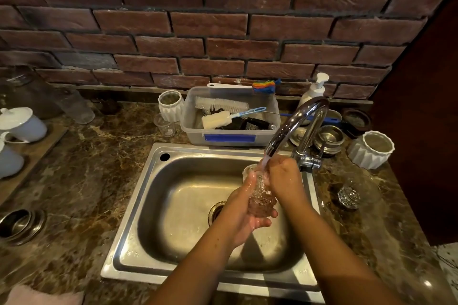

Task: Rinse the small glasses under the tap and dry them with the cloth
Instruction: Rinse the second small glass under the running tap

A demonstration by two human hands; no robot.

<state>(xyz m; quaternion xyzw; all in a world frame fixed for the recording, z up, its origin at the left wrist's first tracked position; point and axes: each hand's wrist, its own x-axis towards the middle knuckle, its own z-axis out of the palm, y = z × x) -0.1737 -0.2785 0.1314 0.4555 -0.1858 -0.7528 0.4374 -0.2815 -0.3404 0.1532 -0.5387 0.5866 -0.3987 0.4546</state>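
- Brick wall backed a brown marble counter (86,181) with a steel sink (148,218) set into it, and the tap (295,121) was running
- The left hand (244,210) cupped the small glass (260,195) from below, fingers wrapped round its base, tilting it into the stream over the basin
- The right hand (282,181) curled over the glass's upper side, fingers bent against it
- Rinsing well likely meant turning the glass so water swept inside and out, keeping a firm grip because wet patterned glass looked slippery
- A second glass (348,197) stood on the counter right of the sink; the pink cloth (37,296) lay well apart at the near left edge, not yet needed
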